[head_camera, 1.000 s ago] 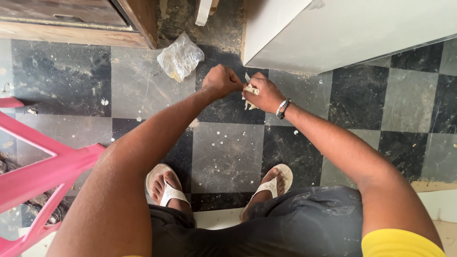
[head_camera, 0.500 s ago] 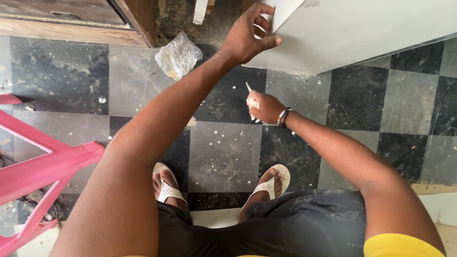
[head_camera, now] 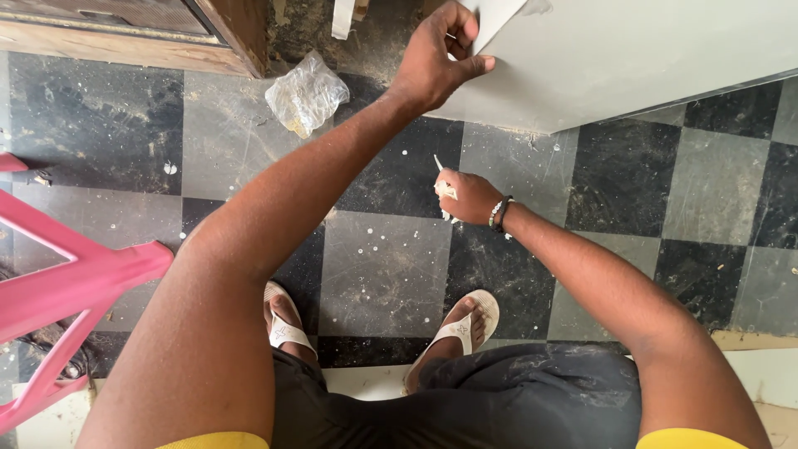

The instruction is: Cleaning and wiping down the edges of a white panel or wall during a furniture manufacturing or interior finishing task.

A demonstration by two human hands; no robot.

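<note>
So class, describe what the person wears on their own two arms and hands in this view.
Both arms are bare to the upper arm, with yellow short sleeves at the bottom edge. The right hand has a beaded wristband of pale and dark beads at the wrist. The left hand wears nothing.

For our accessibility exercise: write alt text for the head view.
Seen from above, the left hand grips the corner of a grey panel, while the right hand holds a small pale tool over a black-and-grey checkered floor.

Grey-white panel [head_camera: 632,58], slanted, its corner pinched; small pale tool [head_camera: 443,188] gripped upright above floor
</note>
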